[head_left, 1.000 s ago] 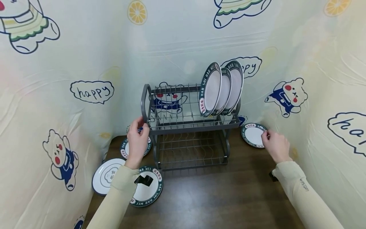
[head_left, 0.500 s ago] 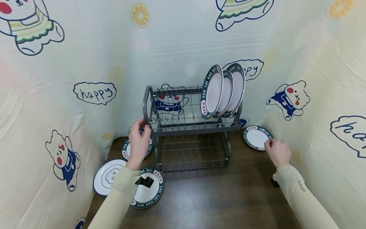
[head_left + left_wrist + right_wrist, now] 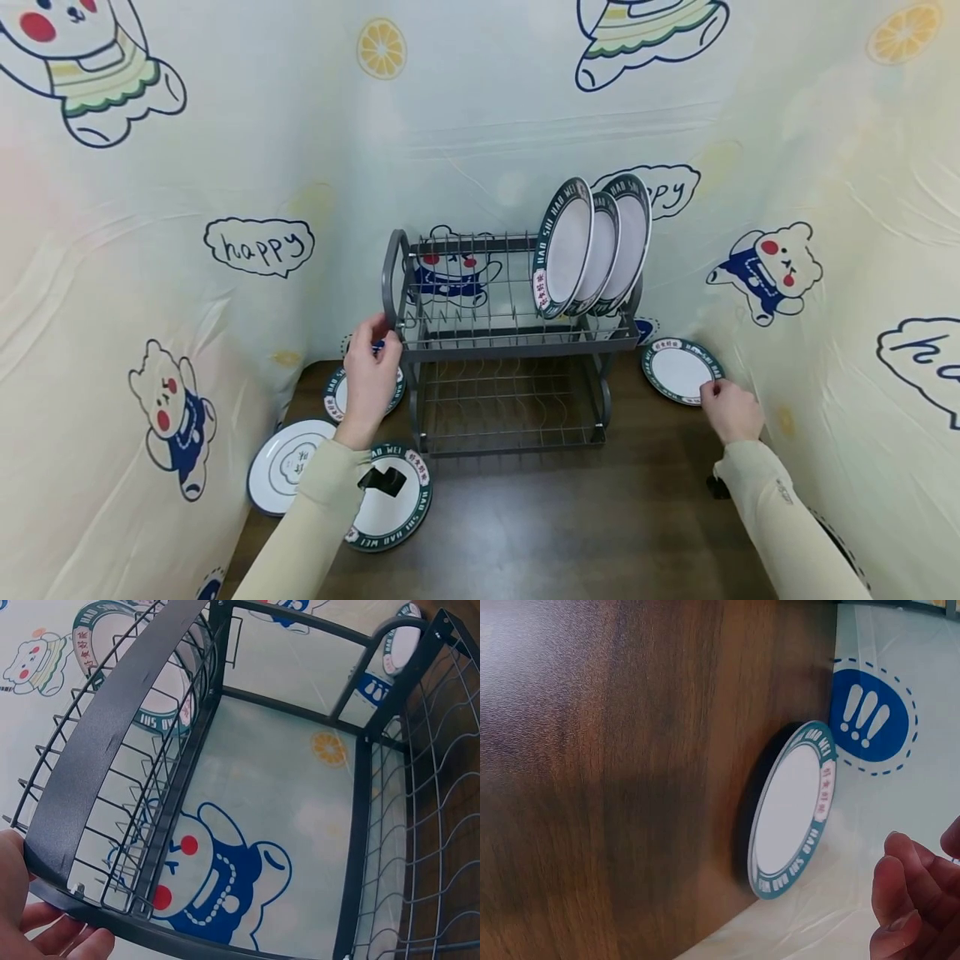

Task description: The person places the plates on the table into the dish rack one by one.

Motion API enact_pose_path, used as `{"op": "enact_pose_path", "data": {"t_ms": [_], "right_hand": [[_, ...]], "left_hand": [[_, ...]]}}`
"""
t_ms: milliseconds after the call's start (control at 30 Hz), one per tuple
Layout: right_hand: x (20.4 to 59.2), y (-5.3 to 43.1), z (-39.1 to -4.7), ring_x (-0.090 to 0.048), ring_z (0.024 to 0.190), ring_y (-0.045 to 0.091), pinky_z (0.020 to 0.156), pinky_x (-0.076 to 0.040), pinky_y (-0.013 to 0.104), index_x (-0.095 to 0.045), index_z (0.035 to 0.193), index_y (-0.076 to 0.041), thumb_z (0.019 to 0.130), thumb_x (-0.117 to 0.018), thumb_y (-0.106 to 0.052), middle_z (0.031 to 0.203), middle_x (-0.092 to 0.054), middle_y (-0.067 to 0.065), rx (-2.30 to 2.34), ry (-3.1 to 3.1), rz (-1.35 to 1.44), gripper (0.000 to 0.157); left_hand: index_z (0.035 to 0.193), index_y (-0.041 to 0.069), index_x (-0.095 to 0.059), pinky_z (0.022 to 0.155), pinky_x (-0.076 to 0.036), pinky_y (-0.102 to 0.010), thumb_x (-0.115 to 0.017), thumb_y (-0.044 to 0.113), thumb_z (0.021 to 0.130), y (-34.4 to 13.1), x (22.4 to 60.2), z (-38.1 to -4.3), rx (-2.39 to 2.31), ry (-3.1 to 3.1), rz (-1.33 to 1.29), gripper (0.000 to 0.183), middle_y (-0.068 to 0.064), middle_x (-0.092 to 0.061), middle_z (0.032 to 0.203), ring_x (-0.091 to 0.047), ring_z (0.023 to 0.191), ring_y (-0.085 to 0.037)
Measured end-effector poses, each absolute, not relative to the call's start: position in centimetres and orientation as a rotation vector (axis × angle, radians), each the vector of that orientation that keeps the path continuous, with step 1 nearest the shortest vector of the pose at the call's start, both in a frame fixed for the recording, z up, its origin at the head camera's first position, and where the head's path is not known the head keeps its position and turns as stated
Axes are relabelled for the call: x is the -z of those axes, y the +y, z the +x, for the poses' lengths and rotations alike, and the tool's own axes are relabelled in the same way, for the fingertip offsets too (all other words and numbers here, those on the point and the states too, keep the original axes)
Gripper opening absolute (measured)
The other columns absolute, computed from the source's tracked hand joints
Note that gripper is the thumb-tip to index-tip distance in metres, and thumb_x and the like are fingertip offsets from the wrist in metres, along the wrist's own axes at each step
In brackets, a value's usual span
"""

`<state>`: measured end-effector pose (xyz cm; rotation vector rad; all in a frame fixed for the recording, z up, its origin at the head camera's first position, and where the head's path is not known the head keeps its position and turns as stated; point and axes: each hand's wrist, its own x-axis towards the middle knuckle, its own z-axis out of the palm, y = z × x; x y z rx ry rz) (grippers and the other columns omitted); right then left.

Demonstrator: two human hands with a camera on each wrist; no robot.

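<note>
A two-tier grey wire dish rack (image 3: 517,346) stands against the back cloth. My left hand (image 3: 369,375) grips its upper left frame, and the left wrist view shows the fingers (image 3: 56,934) under that bar. Three plates (image 3: 566,250) with dark green lettered rims stand on edge at the right of the top tier. To the right of the rack, a smaller green-rimmed plate (image 3: 681,372) lies on the table. My right hand (image 3: 733,410) is at that plate's near right side, its fingers loosely curled around nothing. In the right wrist view, a gap separates the fingertips from the plate (image 3: 791,814).
Left of the rack lie a small green-rimmed plate (image 3: 337,392), a white plate (image 3: 273,475) with a dark edge, and a larger green-rimmed plate (image 3: 397,500), partly behind my left arm. Printed cloth (image 3: 465,125) encloses the dark wooden table (image 3: 540,517) at the back and sides.
The head view has shifted slightly, so everything sits lower and further right. My right hand has drawn a little toward the front beside the small plate. My left hand stays on the rack.
</note>
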<state>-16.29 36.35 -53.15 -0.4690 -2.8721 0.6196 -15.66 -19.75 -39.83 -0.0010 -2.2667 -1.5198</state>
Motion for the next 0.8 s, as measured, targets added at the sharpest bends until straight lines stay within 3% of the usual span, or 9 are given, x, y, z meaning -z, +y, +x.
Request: {"op": "enact_pose_path", "data": {"t_ms": [600,700,800], "right_hand": [[56.7,38.1,-17.9,-0.052,0.066,0.032,0.055,-0.037,0.04,-0.047,0.067,-0.013,0.1,-0.037,-0.037,0.067,-0.051,0.01,-0.785,-3.032,-0.71,0.042],[57.1,38.3,-17.9,-0.054,0.071,0.036,0.058,-0.041,0.043,-0.05,0.069,-0.009,0.1,-0.037,-0.038,0.073,-0.055,0.015,-0.841,-3.032,-0.763,0.044],[57.6,38.3,-18.2,-0.059,0.082,0.044,0.066,-0.047,0.051,-0.061,0.084,0.0,0.1,-0.037,-0.039,0.089,-0.061,0.027,-0.907,-3.036,-0.814,0.049]], "left_hand": [[0.142,0.002,-0.054,0.106,-0.052,-0.052,-0.051,0.018,0.107,-19.6,40.2,-15.8,1.52,-2.258,-0.002,0.039,-0.016,-0.055,0.139,-0.056,0.125,-0.028],[0.142,0.002,-0.054,0.105,-0.053,-0.051,-0.051,0.018,0.107,-19.6,40.3,-15.8,1.519,-2.257,-0.008,0.039,-0.017,-0.055,0.138,-0.056,0.124,-0.028],[0.142,0.002,-0.055,0.105,-0.053,-0.051,-0.051,0.017,0.107,-19.6,40.2,-15.7,1.519,-2.248,-0.005,0.038,-0.017,-0.055,0.137,-0.057,0.123,-0.028]]}}
